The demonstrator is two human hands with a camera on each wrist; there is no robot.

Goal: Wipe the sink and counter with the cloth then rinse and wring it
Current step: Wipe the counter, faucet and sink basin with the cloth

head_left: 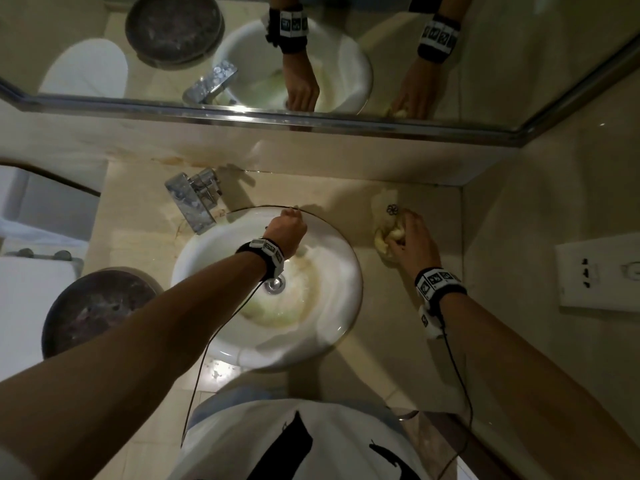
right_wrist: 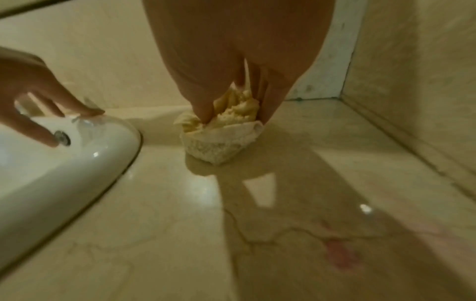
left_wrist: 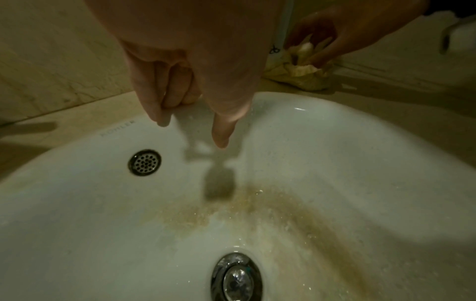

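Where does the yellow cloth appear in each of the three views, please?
Head: the cloth is right of centre, on the counter beside the sink, under the right hand.
Left wrist: upper right, beyond the sink rim.
Right wrist: centre, bunched under the fingers.
Shared landmark: the white sink rim.

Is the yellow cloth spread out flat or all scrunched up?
Scrunched up. The cloth sits in a bunched lump on the counter, with the right hand gripping its folds.
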